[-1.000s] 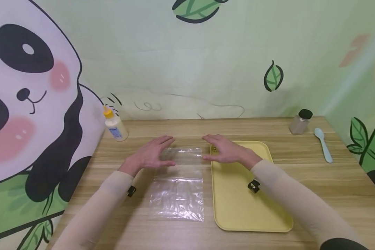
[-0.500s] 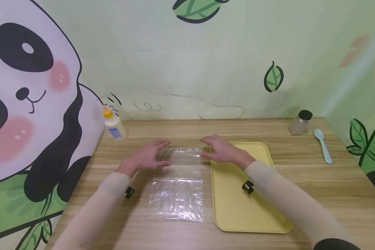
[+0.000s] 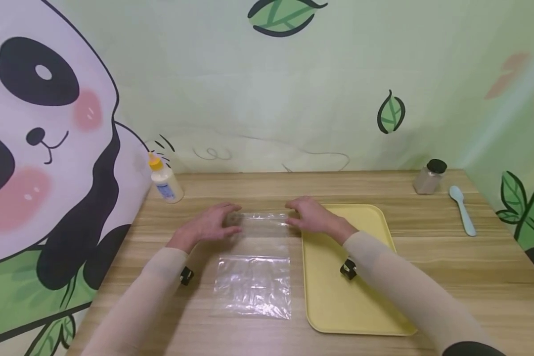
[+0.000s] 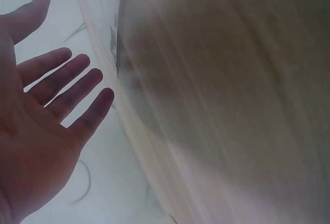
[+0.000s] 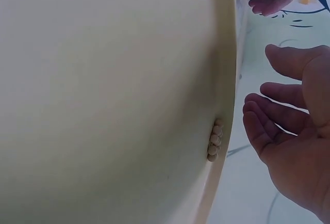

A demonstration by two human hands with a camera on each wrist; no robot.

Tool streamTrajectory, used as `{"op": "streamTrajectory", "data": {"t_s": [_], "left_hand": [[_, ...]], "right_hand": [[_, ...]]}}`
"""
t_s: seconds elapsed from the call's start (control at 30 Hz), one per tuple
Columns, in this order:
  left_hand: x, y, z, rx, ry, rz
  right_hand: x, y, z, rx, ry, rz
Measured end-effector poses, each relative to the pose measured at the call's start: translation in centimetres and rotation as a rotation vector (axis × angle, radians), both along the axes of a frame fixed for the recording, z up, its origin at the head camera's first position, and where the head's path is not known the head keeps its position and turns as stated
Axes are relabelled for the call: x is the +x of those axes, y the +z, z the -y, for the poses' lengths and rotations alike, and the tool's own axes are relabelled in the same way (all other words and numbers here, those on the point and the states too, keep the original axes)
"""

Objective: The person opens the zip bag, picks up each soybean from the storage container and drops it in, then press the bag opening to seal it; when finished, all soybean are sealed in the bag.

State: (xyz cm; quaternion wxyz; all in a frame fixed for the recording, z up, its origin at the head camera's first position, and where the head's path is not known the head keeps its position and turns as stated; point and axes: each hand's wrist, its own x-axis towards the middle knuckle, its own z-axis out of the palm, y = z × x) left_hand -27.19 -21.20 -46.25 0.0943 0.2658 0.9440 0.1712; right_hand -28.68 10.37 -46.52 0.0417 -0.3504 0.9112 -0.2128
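Observation:
A clear plastic zip bag point(image 3: 253, 287) lies flat on the wooden table. My left hand point(image 3: 210, 223) hovers at its upper left edge, thumb and fingers apart and nothing held. In the left wrist view its fingers point(image 4: 72, 87) are spread and relaxed. My right hand point(image 3: 315, 216) is at the bag's upper right corner, over the tray's top left; whether it touches the bag I cannot tell. Its fingers look loosely bent and hold nothing. Several small round tan beans point(image 5: 214, 141) lie against the rim of the yellow tray point(image 3: 342, 296), hidden behind my right hand in the head view.
A white glue bottle point(image 3: 166, 185) with a yellow cap stands at the back left. A small jar point(image 3: 428, 179) with a black lid is at the back right, beside a pale blue spoon point(image 3: 463, 210). A painted wall point(image 3: 293, 99) borders the table behind.
Both hands have shifted slightly left, and the right hand's fingers have bent a little more at the bag's corner. The bag and tray have stayed in place.

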Motion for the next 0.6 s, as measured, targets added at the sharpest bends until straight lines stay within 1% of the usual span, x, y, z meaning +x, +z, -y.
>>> {"op": "streamTrajectory", "data": {"t_s": [0.17, 0.6], "left_hand": [[-0.4, -0.4, 0.2, 0.008, 0.005, 0.008], [-1.2, -1.3, 0.6, 0.018, 0.01, -0.017]], "right_hand": [[0.0, 0.0, 0.3, 0.007, -0.009, 0.012], [-0.5, -0.4, 1.7, 0.053, -0.05, 0.042]]}}
